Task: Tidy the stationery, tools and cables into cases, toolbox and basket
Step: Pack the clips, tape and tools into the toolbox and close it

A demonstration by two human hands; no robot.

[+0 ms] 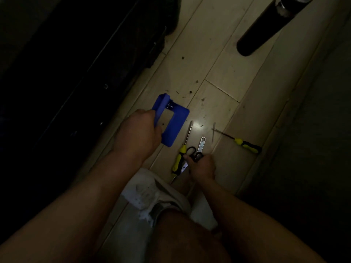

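Note:
On the pale wooden floor my left hand [139,132] grips the near edge of a blue toolbox [173,122], which stands open with its lid raised at the far end. My right hand [202,167] curls round black-handled scissors [192,151] and a small silver wrench [201,144] lying together. A yellow-and-black screwdriver [183,151] lies just left of that hand, tip pointing away. A second yellow-and-black screwdriver [245,143] lies apart to the right.
Dark furniture [76,73] fills the left side. A black cylindrical leg [260,29] stands on the floor at the top right. My bent knee and white shorts [152,194] take up the bottom. The scene is dim, with small specks on the floorboards.

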